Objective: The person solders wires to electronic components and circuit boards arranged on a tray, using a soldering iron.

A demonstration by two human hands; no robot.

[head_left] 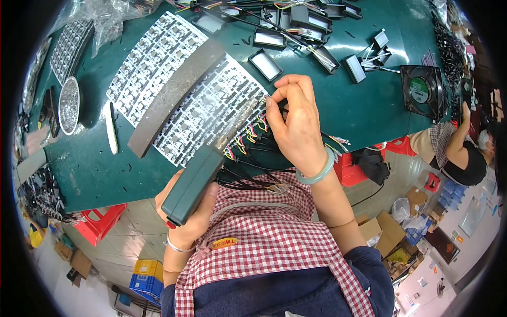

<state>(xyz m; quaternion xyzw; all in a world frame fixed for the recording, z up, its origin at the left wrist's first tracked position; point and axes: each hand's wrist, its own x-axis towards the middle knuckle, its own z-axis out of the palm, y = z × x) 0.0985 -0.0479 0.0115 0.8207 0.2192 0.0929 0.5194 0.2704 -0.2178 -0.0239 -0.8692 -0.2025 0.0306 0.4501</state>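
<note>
My left hand (203, 208) is closed round the green body of a soldering gun (193, 185). Its long metal barrel slants up and right over the near edge of a white circuit board panel (203, 105). Close to the barrel's far end, my right hand (296, 113) pinches with thumb and forefinger at the panel's right corner, on what looks like a thin wire; the fingers mostly hide it. Several bundles of red, yellow and white wires (248, 134) stick out along that edge, with black cables hanging toward my apron. A heavy dark bar (177, 98) lies across the panel.
Another panel stack (71, 50) and an oval metal dish (69, 105) are at left. Small black cases (265, 65) and cables lie at the back. A fan (422, 91) stands at the right edge. Red stools (100, 224) are below the table; another person (465, 158) sits at far right.
</note>
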